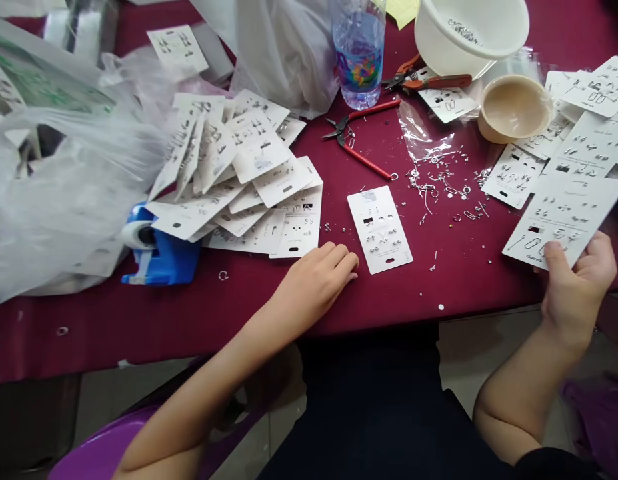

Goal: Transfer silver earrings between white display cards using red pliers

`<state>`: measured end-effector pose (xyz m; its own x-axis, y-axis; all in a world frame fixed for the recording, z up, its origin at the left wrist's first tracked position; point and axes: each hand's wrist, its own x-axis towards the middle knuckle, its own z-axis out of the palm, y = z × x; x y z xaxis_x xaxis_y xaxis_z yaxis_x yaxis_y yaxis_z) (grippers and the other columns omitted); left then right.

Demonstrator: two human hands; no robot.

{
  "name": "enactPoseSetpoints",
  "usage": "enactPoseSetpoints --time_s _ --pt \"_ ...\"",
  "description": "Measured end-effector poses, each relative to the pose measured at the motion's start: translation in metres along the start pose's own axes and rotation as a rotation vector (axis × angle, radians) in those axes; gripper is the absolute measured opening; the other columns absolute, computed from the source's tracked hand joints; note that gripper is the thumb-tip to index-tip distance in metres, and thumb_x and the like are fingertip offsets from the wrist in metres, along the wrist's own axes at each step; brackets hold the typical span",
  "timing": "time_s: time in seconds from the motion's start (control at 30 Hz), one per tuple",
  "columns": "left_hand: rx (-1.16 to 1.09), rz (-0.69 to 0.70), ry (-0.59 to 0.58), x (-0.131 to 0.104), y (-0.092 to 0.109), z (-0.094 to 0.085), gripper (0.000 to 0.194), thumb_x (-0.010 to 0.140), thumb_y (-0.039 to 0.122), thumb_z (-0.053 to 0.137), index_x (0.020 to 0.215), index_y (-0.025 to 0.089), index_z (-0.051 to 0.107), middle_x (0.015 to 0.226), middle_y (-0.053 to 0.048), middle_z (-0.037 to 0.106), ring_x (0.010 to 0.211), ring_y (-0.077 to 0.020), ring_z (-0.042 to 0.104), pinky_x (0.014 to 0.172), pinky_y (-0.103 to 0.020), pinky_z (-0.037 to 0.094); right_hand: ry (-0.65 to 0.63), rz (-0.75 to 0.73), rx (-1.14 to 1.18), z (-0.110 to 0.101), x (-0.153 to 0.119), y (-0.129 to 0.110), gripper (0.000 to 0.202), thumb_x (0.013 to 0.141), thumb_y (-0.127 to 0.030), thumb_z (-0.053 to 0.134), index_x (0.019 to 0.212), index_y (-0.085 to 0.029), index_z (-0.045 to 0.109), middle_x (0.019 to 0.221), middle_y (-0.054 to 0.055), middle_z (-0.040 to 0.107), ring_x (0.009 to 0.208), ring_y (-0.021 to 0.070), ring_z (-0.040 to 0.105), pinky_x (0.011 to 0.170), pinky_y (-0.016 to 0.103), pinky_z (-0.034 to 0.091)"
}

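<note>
At the right, my right hand (573,287) pinches a white earring card (563,207) by its lower edge, thumb on the front. The card carries rows of small metal earrings and overlaps other cards behind it. My left hand (319,283) rests on the table's near side with its fingers curled in; what they hold, if anything, is hidden. Just right of it a single earring card (380,230) lies flat, apart from my fingers. Beyond my left hand sits a fanned pile of earring cards (261,147). Red-handled pliers (346,127) lie open past the single card.
Loose metal earring pieces (439,183) are scattered on the maroon tablecloth (269,303). A beige cup (513,110), a white bowl (433,40), orange-handled pliers (433,83) and a bottle (359,60) stand or lie behind. A blue tape dispenser (173,260) and plastic bags (63,193) occupy the left.
</note>
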<state>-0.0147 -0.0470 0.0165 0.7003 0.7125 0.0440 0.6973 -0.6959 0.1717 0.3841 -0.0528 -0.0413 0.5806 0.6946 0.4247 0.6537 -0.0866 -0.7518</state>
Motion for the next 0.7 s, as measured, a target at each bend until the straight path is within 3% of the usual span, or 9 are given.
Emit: enactPoseSetpoints --time_s 0.1,0.17,0.2,0.23,0.27,0.33,0.47,0.57,0.7 --pt "0.0 0.031 0.074 0.017 -0.017 -0.008 0.019 0.101 0.019 0.043 0.093 0.015 0.06 0.084 -0.007 0.062 0.076 -0.0205 0.054 0.069 -0.033 0.044 0.069 -0.103 -0.14 -0.005 0.005 0.004 0.078 0.058 -0.075 0.069 0.116 -0.023 0.058 0.106 0.023 0.064 0.081 0.0321 0.064 0.068 0.054 0.051" --pt "0.044 0.027 0.14 0.038 -0.038 -0.009 0.023 0.101 0.025 0.04 0.096 0.016 0.061 0.087 -0.01 0.063 0.079 -0.0234 0.054 0.071 -0.036 0.046 0.254 -0.221 -0.317 -0.002 0.009 -0.002 0.068 0.069 -0.07 0.064 0.116 -0.022 0.058 0.112 0.023 0.06 0.091 0.033 0.062 0.081 0.059 0.049" --pt "0.072 -0.004 0.159 0.051 -0.051 -0.008 0.024 0.1 0.025 0.039 0.1 0.017 0.062 0.092 -0.012 0.064 0.084 -0.0258 0.056 0.074 -0.038 0.046 0.343 -0.273 -0.363 0.0 0.011 -0.008 0.055 0.075 -0.068 0.058 0.106 -0.023 0.059 0.103 0.019 0.061 0.09 0.0326 0.061 0.086 0.061 0.046" --pt "0.091 -0.038 0.176 0.065 -0.065 -0.005 0.024 0.099 0.024 0.039 0.102 0.017 0.062 0.095 -0.014 0.064 0.087 -0.0279 0.056 0.075 -0.04 0.046 0.476 -0.318 -0.334 0.004 0.013 -0.016 0.045 0.078 -0.068 0.051 0.087 -0.025 0.057 0.084 0.013 0.059 0.083 0.0318 0.06 0.081 0.058 0.047" --pt "0.095 -0.063 0.187 0.079 -0.079 -0.002 0.025 0.097 0.023 0.039 0.103 0.018 0.063 0.097 -0.015 0.064 0.09 -0.0302 0.056 0.076 -0.042 0.045 0.484 -0.336 -0.272 0.008 0.015 -0.025 0.041 0.08 -0.067 0.049 0.076 -0.026 0.05 0.072 0.009 0.053 0.075 0.0296 0.057 0.067 0.051 0.046" --pt "0.038 -0.07 0.203 0.107 -0.104 0.007 0.027 0.094 0.02 0.038 0.103 0.019 0.063 0.099 -0.016 0.063 0.094 -0.0316 0.055 0.078 -0.044 0.046 0.407 -0.351 -0.182 0.017 0.018 -0.046 0.041 0.084 -0.06 0.048 0.063 -0.026 0.039 0.059 0.002 0.042 0.057 0.0207 0.045 0.056 0.04 0.037" --pt "-0.085 -0.038 0.172 0.148 -0.138 0.025 0.019 0.082 0.017 0.045 0.092 0.023 0.06 0.09 -0.013 0.059 0.091 -0.0314 0.056 0.082 -0.048 0.047 -0.023 -0.489 -0.17 0.029 0.025 -0.094 0.045 0.093 -0.04 0.048 0.052 -0.023 0.042 0.053 0.001 0.042 0.059 0.0165 0.043 0.062 0.036 0.034" --pt "-0.144 -0.041 0.191 0.161 -0.148 0.033 0.005 0.075 0.02 0.052 0.078 0.025 0.053 0.077 -0.009 0.052 0.089 -0.032 0.055 0.084 -0.051 0.047 -0.31 -0.545 -0.153 0.038 0.033 -0.12 0.033 0.096 -0.031 0.051 0.065 -0.02 0.055 0.068 0.004 0.057 0.071 0.0171 0.052 0.069 0.034 0.041" --pt "-0.212 0.029 0.225 0.161 -0.146 0.024 0.016 0.077 0.026 0.056 0.068 0.028 0.043 0.064 -0.005 0.04 0.083 -0.0304 0.052 0.087 -0.051 0.046 -0.547 -0.564 -0.083 0.057 0.05 -0.131 0.019 0.098 -0.028 0.05 0.085 -0.02 0.061 0.089 0.006 0.067 0.083 0.0173 0.061 0.081 0.035 0.049"
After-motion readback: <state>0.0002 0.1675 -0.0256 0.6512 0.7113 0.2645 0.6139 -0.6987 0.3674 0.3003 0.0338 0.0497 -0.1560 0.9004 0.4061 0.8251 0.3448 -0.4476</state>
